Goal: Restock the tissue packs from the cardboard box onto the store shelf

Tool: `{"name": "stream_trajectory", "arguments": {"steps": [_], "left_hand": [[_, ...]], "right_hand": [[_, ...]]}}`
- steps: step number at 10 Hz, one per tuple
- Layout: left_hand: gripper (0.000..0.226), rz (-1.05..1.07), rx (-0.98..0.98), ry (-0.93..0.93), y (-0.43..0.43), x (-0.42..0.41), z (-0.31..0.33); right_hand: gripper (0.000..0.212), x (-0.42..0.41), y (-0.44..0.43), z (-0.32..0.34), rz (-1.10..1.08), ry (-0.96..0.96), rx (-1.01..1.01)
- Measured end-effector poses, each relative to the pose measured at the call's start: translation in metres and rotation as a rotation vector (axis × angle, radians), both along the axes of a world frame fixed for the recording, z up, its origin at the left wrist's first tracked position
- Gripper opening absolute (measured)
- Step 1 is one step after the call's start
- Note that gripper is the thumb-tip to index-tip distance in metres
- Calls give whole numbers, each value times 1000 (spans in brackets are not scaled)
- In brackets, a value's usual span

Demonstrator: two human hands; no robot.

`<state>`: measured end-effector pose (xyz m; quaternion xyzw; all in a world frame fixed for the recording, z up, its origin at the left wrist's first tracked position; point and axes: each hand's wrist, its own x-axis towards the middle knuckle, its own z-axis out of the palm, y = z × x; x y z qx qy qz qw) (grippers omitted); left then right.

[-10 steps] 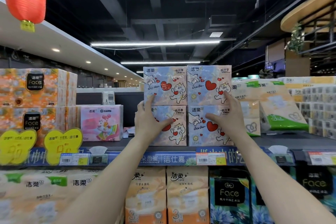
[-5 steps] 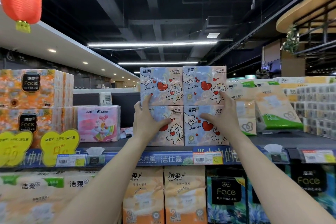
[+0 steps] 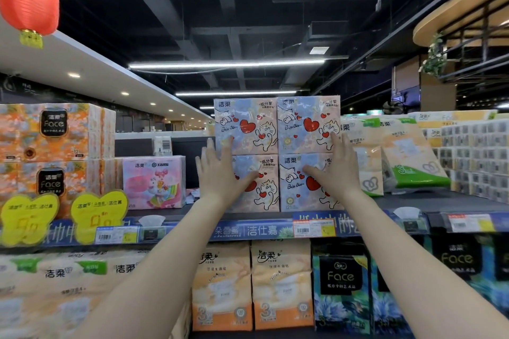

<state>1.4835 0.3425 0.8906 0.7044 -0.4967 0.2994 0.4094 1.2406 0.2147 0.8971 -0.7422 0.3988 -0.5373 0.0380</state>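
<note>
Tissue packs (image 3: 248,124) stacked 2x2 on top shelf (image 3: 261,230). L hand (image 3: 220,173) flat, fingers spread, on pack at stack's 7 o'clock. R hand (image 3: 334,173) flat at 5 o'clock, fingertips prob. touching upper pack. Neither grips anything.

On the shelf (image 3: 440,201), left hand (image 3: 220,176) and right hand (image 3: 334,176) lie flat against stacked tissue packs (image 3: 248,124)
</note>
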Motion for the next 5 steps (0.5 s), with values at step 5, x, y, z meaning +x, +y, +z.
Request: {"name": "stream_trajectory", "arguments": {"steps": [5], "left_hand": [[73, 117, 270, -453, 73, -74, 12]], "right_hand": [[61, -13, 133, 13, -98, 460, -31]]}}
